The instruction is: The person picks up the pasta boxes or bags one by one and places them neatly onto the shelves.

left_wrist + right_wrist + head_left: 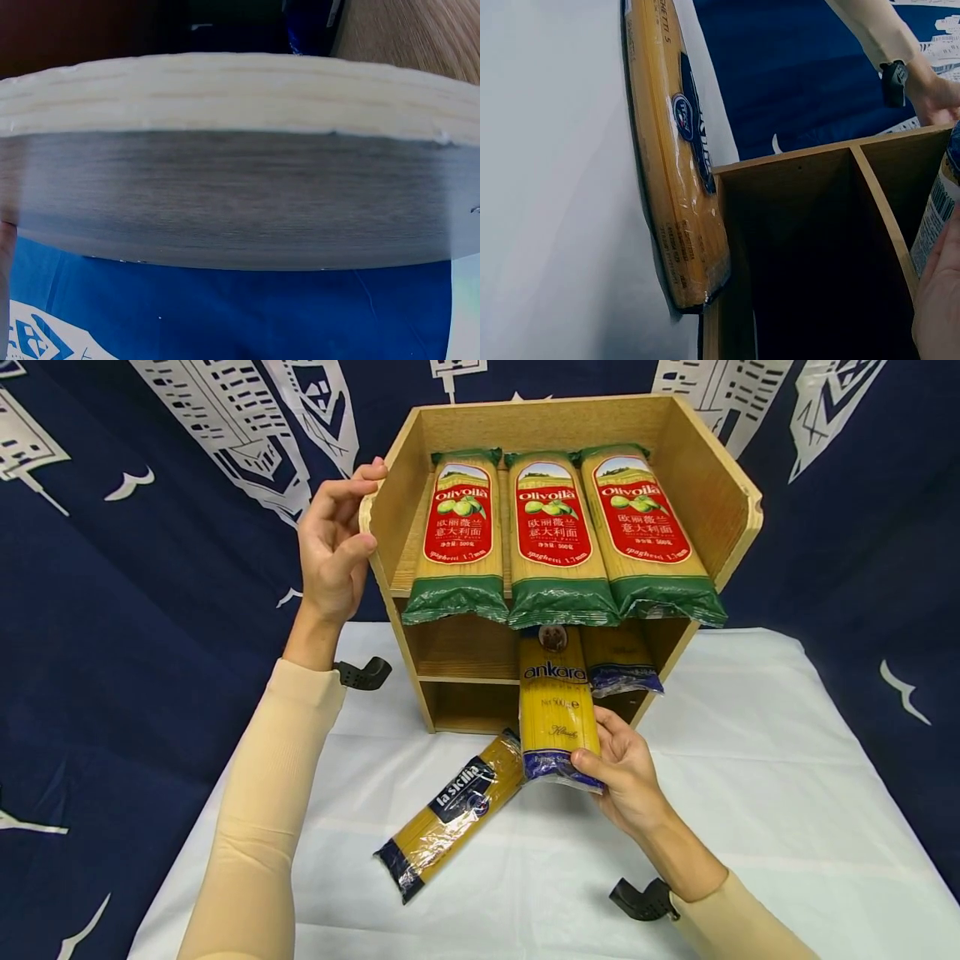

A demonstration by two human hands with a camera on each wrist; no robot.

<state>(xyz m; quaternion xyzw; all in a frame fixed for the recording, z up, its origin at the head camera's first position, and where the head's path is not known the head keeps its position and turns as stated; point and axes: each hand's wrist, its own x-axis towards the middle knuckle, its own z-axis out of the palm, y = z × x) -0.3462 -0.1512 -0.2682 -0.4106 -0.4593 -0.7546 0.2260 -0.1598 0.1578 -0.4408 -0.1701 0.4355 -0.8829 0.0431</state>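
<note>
My right hand [630, 772] pinches the lower right corner of a yellow ankara spaghetti pack [558, 714], thumb on its front. The pack's top end reaches into the middle tier of a wooden shelf [705, 485]; its lower end sticks out in front. In the right wrist view, part of the pack [934, 225] shows beside my fingers. With my left hand [333, 552] I grip the shelf's left side panel near the top, thumb on the front edge. That panel's pale edge [240, 94] fills much of the left wrist view. Beside the held pack, another blue-ended pasta pack [618, 660] lies in the middle tier.
Three Olivoilà spaghetti packs [551, 531] lie side by side on the top tier, green ends overhanging the front. A la sicilia spaghetti pack [457, 814] lies diagonally on the white tablecloth [757, 777] before the shelf. Behind hangs a dark blue patterned cloth [847, 552].
</note>
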